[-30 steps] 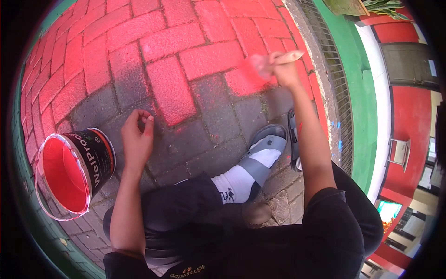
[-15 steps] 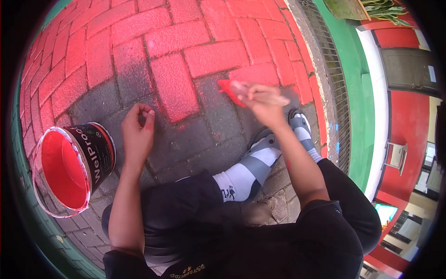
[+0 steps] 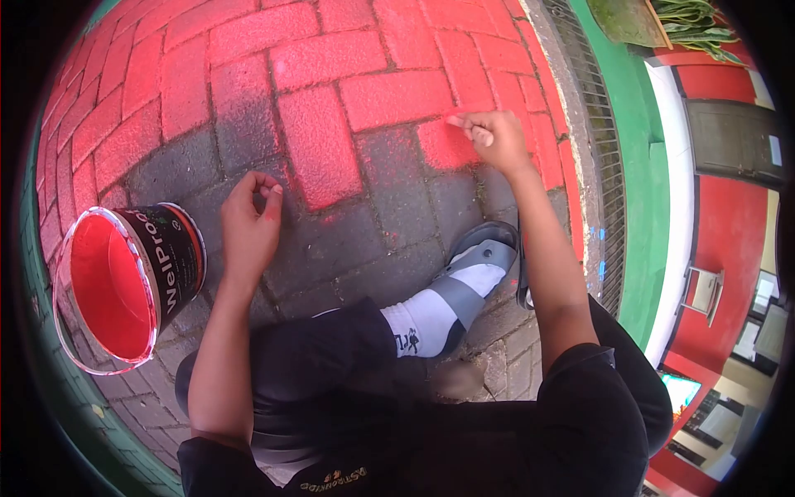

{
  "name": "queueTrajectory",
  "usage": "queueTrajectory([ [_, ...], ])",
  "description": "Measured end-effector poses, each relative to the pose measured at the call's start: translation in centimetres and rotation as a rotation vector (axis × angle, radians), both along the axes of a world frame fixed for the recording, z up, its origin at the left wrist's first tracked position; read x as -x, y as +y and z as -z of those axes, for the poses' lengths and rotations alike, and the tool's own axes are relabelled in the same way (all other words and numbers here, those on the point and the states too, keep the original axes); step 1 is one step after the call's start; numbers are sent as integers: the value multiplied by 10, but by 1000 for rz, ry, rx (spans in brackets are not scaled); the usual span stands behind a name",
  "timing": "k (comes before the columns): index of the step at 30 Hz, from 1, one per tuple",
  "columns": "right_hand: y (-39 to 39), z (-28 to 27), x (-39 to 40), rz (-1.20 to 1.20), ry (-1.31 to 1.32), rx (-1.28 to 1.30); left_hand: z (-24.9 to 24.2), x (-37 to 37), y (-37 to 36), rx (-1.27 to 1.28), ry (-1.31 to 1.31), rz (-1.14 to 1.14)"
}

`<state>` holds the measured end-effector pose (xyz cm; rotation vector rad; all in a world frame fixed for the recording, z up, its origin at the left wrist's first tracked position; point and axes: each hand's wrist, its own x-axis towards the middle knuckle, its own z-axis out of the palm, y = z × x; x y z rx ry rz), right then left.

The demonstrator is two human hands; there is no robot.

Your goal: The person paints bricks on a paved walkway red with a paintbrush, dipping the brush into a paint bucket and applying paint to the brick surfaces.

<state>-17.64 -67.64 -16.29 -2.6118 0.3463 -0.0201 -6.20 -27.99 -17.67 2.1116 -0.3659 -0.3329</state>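
Head view: the bucket (image 3: 172,258) opens left, long axis aslant; whether the right hand's (image 3: 495,139) grip clamps, I cannot tell.

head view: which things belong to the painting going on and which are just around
Part of the job: paint bucket, red-painted bricks, bare grey bricks, right hand.
Just around: leafy plant, drain grate.

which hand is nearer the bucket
Left. The left hand is close beside the bucket, not touching it; the right hand is farther off, over the red bricks.
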Motion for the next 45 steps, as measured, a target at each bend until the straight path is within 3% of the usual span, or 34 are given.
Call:
queueTrajectory([
  [1, 1, 1, -6, -76, 21, -179, 0, 1, 1, 1, -5, 2],
  [2, 11, -4, -11, -78, 29, -183, 1, 1, 2, -3, 3, -1],
  [4, 30, -15, -18, -94, 17, -768, 2, 0, 1, 29, -41, 8],
  [7, 14, -11, -19, -16, 25, -841, 7, 0, 2, 23, -23, 7],
  [8, -2, -13, -18, -41, -5, -660, 4, 0, 3, 20, -22, 6],
  [11, -50, -14, -4, 102, -94, -589, -5, 1, 1, 8, 13, -10],
  [13, -62, -32, -5, 80, 31, -174, -6, 1, 1, 34, 11, -11],
  [17, -51, -25, -24, 19, 77, -190, -4, 0, 0, 44, -5, -14],
  [19, -7, -20, -45, -215, 172, -280, -3, -1, 0, 44, -3, -15],
  [20, 8, -19, -54, -215, 173, -279, -3, -1, 0, 45, -2, -15],
  [22, 31, -18, -66, -234, 197, -668, -3, -1, 1, 35, -11, -13],
  [26, 44, -20, -66, -185, 150, -727, -1, -2, 5, 30, -13, -18],
  [28, 21, -16, -43, -108, -1, -736, -6, -2, 5, 34, 17, -25],
  [32, -21, -20, 16, 571, -81, -513, -9, -4, 5, 41, 26, -29],
  [33, -30, -18, 26, 579, -78, -510, -7, -4, 5, 45, 16, -28],
  [36, -35, -14, 42, 574, -190, 184, -3, -2, 4, 44, 9, -15],
  [37, -27, -2, 42, 579, -185, 184, -4, -2, 4, 39, 4, -12],
  [39, -5, 28, 36, 325, -348, 100, -4, -2, 2, 40, 11, -12],
  [41, 46, 10, 30, 353, -166, -77, -1, -1, 3, 33, 23, -18],
  [45, 62, -12, 21, 168, -251, -222, 2, -1, 4, 2, 26, -12],
])
